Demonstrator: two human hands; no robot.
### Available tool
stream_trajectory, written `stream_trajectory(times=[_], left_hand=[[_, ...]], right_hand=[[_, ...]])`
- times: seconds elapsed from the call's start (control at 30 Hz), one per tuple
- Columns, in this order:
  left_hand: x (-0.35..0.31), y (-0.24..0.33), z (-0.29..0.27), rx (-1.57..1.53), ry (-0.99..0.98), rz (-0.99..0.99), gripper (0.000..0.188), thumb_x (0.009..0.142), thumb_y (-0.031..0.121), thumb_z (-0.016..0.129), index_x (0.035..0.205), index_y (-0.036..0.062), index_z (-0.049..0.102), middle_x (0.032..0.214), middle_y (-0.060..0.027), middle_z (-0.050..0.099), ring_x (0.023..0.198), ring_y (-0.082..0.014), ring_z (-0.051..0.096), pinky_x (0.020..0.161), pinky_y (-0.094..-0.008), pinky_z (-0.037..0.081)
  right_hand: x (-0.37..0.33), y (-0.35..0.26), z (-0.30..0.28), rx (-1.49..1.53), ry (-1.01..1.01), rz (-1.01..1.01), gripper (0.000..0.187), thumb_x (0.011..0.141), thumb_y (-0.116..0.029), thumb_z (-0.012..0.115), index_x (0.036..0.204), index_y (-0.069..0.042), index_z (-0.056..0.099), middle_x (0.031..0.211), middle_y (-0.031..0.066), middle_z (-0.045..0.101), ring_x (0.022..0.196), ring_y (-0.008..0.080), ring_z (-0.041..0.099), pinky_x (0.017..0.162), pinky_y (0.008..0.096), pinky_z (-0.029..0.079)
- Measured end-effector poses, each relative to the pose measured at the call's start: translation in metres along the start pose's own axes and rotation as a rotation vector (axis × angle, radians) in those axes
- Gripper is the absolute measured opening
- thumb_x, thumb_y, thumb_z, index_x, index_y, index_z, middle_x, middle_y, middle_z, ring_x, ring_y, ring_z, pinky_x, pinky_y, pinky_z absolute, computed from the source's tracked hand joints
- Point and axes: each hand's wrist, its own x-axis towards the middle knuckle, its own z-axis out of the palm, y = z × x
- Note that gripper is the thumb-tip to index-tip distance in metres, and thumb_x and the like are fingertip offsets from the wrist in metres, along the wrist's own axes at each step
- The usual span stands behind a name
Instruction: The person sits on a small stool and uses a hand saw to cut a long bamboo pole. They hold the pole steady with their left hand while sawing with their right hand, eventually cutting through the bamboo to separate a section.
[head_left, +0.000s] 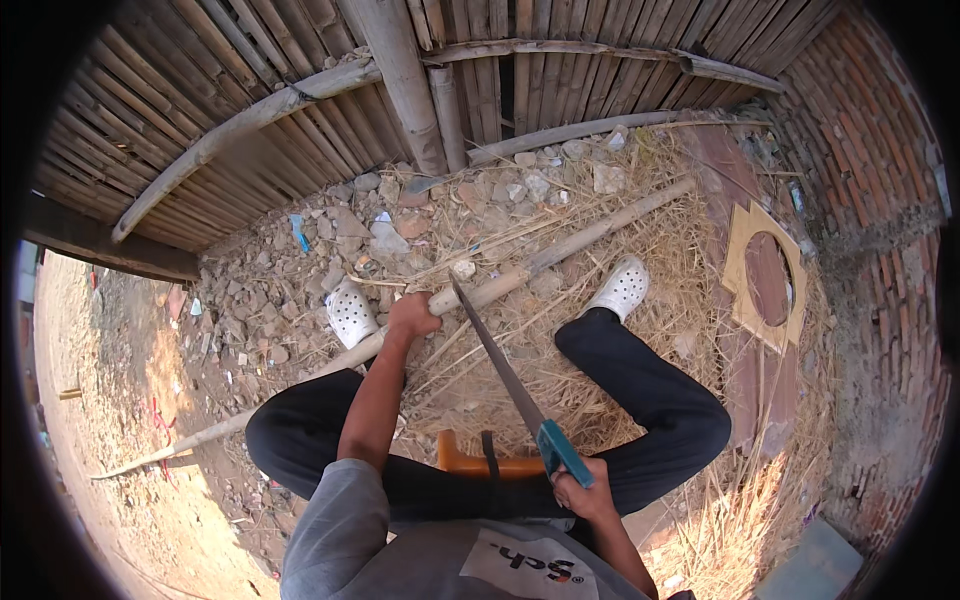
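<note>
The left grip [414, 315] clasps the bamboo pole [590, 236] (axis eight-to-two o'clock), while the right grip [585, 488] holds the handsaw [509, 376], pointing toward eleven across it.

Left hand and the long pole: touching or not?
Touching. The head view shows the left hand closed over the long pole, which runs out on both sides of it, no gap visible between them.
</note>
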Motion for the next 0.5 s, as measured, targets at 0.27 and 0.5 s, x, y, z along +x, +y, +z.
stream_trajectory(times=[0.27, 0.5], left_hand=[[0.007, -0.021, 0.050, -0.153, -0.284, 0.079, 0.049, 0.060, 0.030, 0.069, 0.100, 0.0023, 0.070, 0.096, -0.0215, 0.069, 0.092, -0.0341, 0.067, 0.083, -0.0398, 0.053], [0.018, -0.021, 0.044, -0.284, -0.458, -0.015, 0.035, 0.062, 0.023, 0.068, 0.085, -0.0043, 0.068, 0.070, -0.0155, 0.068, 0.063, -0.0244, 0.067, 0.064, -0.0348, 0.053]], right_hand=[[0.018, -0.021, -0.002, 0.153, 0.021, -0.266, 0.007, 0.081, 0.004, 0.056, 0.075, 0.002, 0.053, 0.054, 0.0044, 0.052, 0.043, 0.0095, 0.050, 0.040, 0.0252, 0.040], [0.084, 0.031, 0.028, 0.087, -0.005, -0.181, 0.007, 0.082, 0.003, 0.052, 0.076, 0.002, 0.053, 0.051, 0.0051, 0.047, 0.039, 0.0104, 0.044, 0.038, 0.0266, 0.037]])
